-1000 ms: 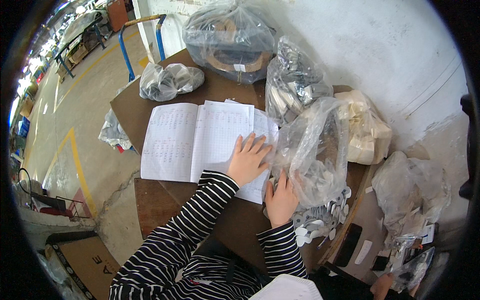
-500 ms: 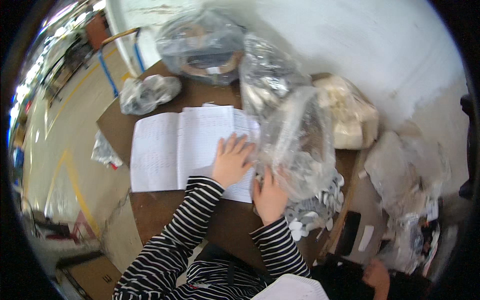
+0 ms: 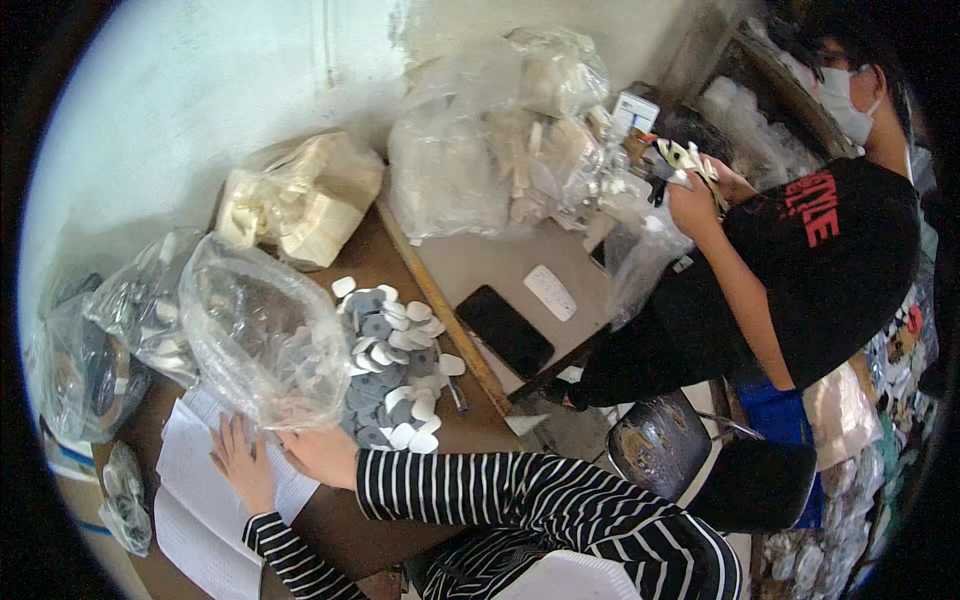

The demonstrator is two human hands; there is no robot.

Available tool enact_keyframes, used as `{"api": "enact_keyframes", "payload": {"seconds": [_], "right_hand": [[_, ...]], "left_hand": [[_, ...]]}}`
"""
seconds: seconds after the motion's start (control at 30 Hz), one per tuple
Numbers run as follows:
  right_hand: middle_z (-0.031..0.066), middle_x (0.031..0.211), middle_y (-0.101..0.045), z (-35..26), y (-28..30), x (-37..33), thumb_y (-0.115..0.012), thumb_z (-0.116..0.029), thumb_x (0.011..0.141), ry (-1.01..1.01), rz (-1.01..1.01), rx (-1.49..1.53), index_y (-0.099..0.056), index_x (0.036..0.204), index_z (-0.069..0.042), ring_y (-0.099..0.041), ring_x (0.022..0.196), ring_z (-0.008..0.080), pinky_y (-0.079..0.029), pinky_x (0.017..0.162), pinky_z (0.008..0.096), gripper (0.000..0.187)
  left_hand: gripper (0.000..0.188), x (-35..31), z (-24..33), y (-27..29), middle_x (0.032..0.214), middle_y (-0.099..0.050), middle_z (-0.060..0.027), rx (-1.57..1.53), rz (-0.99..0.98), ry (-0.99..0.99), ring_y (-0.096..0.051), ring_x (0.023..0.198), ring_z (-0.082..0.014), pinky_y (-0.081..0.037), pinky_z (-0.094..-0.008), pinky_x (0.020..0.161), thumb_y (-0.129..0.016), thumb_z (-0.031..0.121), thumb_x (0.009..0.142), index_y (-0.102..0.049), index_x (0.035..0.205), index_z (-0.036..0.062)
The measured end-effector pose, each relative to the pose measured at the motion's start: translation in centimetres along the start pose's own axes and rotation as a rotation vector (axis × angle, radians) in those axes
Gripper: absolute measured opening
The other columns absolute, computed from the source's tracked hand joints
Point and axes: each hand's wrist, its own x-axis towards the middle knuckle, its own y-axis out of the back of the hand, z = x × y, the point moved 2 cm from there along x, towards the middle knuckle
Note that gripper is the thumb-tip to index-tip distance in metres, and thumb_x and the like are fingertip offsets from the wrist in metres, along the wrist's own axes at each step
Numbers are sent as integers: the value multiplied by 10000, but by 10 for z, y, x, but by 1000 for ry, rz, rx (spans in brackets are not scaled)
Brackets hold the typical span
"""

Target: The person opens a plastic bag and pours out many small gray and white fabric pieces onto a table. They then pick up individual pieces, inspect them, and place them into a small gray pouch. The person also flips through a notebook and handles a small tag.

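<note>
My left hand point(image 3: 245, 465) lies with spread fingers on the pages of an open notebook point(image 3: 205, 520) with lined, written sheets. Close beside it, my right hand point(image 3: 322, 456) rests at the notebook's edge, fingers stretched out, against the lower end of a clear plastic bag point(image 3: 262, 330). The bag partly covers those fingertips. Right of the bag spreads a loose pile of small grey and white rounded flat pieces point(image 3: 385, 375), with a pen point(image 3: 458, 395) by it. Neither hand appears to hold anything.
Bagged cream-coloured parts point(image 3: 320, 205) and other filled bags point(image 3: 150, 300) stand along the wall. On the adjoining table are a black phone point(image 3: 505, 330), a white card point(image 3: 550, 292) and more bags point(image 3: 455, 170). A masked co-worker point(image 3: 800, 270) handles small parts there; a stool point(image 3: 660, 440) stands nearby.
My view has swung to the right, bringing the co-worker and the adjoining table into sight. Both my hands stay at the notebook and bag.
</note>
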Motion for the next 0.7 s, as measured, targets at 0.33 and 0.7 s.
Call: {"api": "enact_keyframes", "payload": {"seconds": [0.33, 0.7], "right_hand": [[262, 1336, -537, 4, -21, 2, -632, -110, 803, -50, 26, 82, -512, 1313, 36, -509, 1279, 420, -422, 1094, 469, 544], [259, 1341, -541, 4, -19, 1, -602, -109, 833, -50, 42, 122, -530, 1297, 36, -522, 1269, 409, -413, 1106, 463, 492]], "left_hand": [[531, 7, -6, -3, 1632, -310, -2, 65, -28, 29, -215, 1521, -328, -139, -592, 1208, -530, 306, 976, -456, 1490, 197], [532, 5, -4, 0, 1634, -307, -1, 68, -51, 23, -207, 1525, -320, -130, -585, 1214, -500, 327, 987, -451, 1494, 171]]}}
